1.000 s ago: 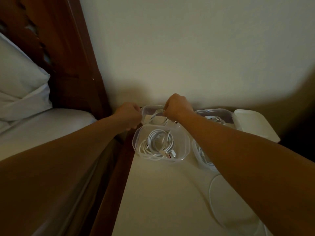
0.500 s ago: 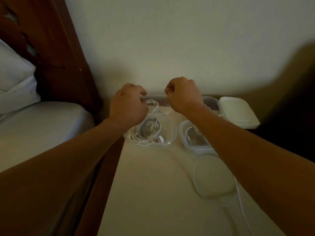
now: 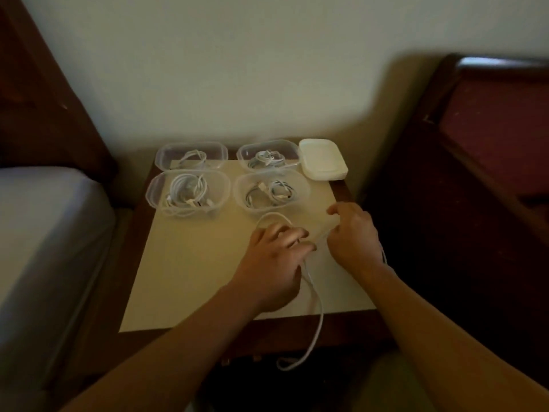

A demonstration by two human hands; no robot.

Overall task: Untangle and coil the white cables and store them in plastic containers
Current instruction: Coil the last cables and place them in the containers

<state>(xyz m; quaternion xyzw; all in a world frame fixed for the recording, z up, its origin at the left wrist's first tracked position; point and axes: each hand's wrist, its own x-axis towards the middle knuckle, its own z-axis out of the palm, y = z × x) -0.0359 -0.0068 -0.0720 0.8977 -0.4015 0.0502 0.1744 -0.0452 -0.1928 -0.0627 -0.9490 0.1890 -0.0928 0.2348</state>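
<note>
Coiling step: loose white cable (image 3: pixel 316 295) lies on nightstand (image 3: pixel 166 281) just in front of four filled containers (image 3: pixel 190 190), tail hanging off front edge; left hand (image 3: pixel 274 263) and right hand (image 3: pixel 353 236) each w/ fingers curled on it; next, prob. wind loops.

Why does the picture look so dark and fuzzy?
Head view: the room is dim, with deep shadow right of the small cream-topped table; the left hand, the right hand and the loose white cable look soft, likely motion blur; the clear plastic containers look sharper; edges bend from the wide lens.
</note>
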